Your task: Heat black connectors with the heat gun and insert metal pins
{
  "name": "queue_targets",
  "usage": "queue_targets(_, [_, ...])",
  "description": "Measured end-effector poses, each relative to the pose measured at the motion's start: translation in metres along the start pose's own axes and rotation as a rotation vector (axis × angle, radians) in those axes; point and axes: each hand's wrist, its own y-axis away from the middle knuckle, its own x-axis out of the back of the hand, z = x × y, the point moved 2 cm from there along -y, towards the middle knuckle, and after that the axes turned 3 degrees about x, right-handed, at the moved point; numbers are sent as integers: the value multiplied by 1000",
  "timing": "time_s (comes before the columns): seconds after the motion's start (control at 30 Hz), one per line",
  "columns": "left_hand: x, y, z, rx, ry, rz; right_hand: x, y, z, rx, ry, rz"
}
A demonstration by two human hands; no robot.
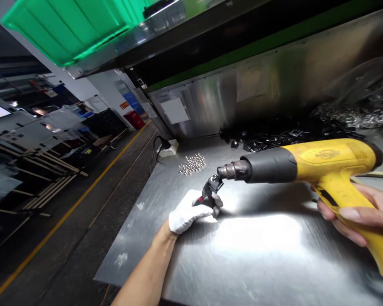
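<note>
My left hand point(196, 208), in a white glove, is closed around a dark pliers-like tool point(201, 199) with a bit of red on it; its exact kind is partly hidden by the fingers. At the tool's upper end sits a small black part point(215, 184) with a shiny round metal piece point(213, 177) on top. My bare right hand point(354, 212) grips the handle of a yellow heat gun point(335, 157). The gun's metal nozzle point(234, 171) points left, its tip right beside the small black part.
Many small metal pieces point(192, 164) stand in a group on the steel table point(258, 272). Behind lie black parts point(274, 139) and a clear bag of shiny metal pieces point(357, 112). A power strip point(169, 148) sits at the table's back left; a green bin point(73, 29) stands on the shelf above.
</note>
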Motion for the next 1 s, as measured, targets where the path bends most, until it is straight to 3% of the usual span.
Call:
queue_targets(0.2, [3,1,-1,13,-42,-13,12,0,14,35,23,-59])
queue_targets(0.5, [2,2,-3,24,9,-12,-2,2,-6,20,4,-12])
queue_targets(1.0, [-2,1,2,22,80,-21,11,-1,5,50,-13,-107])
